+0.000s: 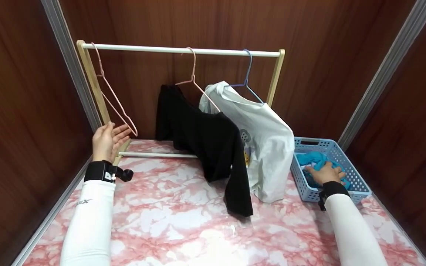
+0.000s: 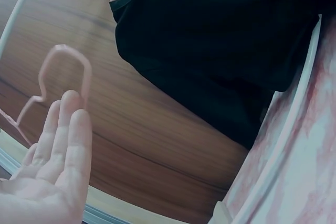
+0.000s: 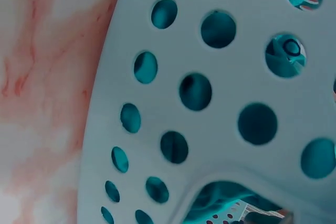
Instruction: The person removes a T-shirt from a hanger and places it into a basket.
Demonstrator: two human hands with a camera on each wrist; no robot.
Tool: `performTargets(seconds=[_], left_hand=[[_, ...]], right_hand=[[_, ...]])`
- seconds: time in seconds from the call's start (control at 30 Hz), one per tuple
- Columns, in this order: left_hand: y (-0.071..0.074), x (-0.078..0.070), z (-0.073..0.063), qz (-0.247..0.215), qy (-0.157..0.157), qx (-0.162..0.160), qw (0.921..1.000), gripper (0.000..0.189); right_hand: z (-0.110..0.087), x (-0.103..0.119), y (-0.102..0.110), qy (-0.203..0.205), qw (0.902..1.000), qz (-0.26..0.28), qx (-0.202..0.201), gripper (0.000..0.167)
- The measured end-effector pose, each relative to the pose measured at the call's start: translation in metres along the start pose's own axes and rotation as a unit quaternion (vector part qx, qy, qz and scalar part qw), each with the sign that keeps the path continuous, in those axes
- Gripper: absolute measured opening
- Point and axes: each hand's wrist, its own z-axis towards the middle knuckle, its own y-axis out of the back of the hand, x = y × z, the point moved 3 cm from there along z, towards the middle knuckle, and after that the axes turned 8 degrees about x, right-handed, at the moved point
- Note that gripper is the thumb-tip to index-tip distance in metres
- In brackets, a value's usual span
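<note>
My left hand [image 1: 106,142] is beside the lower end of an empty pink clothes hanger [image 1: 118,99], palm turned up and fingers extended. In the left wrist view its fingertips overlap the hanger's rounded end. My right hand [image 1: 325,173] is inside a light blue perforated basket [image 1: 353,177], its spread fingers resting on bright blue cloth [image 1: 314,158]. The right wrist view shows mostly the basket wall, hiding that hand; the blue cloth shows through the holes.
A clothes rack with a white rail [image 1: 142,48] and wooden posts stands at the back. On it hang a black shirt [image 1: 198,129] on a pink hanger and a white shirt [image 1: 268,147] on a blue hanger. Brown wood-grain panels [image 1: 394,122] enclose the marbled table [image 1: 161,221].
</note>
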Motion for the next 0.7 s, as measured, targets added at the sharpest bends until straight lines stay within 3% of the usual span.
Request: performTargets(seconds=[0.2,0.3,0.37,0.43,0.5,0.7], left_hand=[[0.008,0.013,-0.003,-0.011,0.018,-0.055,0.9983,0.013],[0.012,0.025,-0.005,0.002,0.029,-0.067,0.9973,0.012],[0.014,0.035,-0.006,0.013,0.039,-0.068,0.9968,0.010],[0.015,0.045,-0.007,0.034,0.050,-0.070,0.9957,0.010],[0.014,0.056,-0.008,0.040,0.068,-0.065,0.9948,0.007],[0.001,0.088,-0.008,0.051,0.109,-0.029,0.9923,0.045]], right_hand=[[-0.005,0.010,0.010,0.040,0.9914,0.066,-0.105,0.076],[-0.011,0.021,0.015,0.069,0.9771,0.114,-0.166,0.065],[-0.018,0.032,0.018,0.098,0.9613,0.155,-0.206,0.057],[-0.026,0.043,0.021,0.132,0.9404,0.195,-0.245,0.049],[-0.037,0.057,0.023,0.173,0.9133,0.232,-0.287,0.040],[-0.080,0.113,0.020,0.335,0.8117,0.290,-0.381,0.017]])
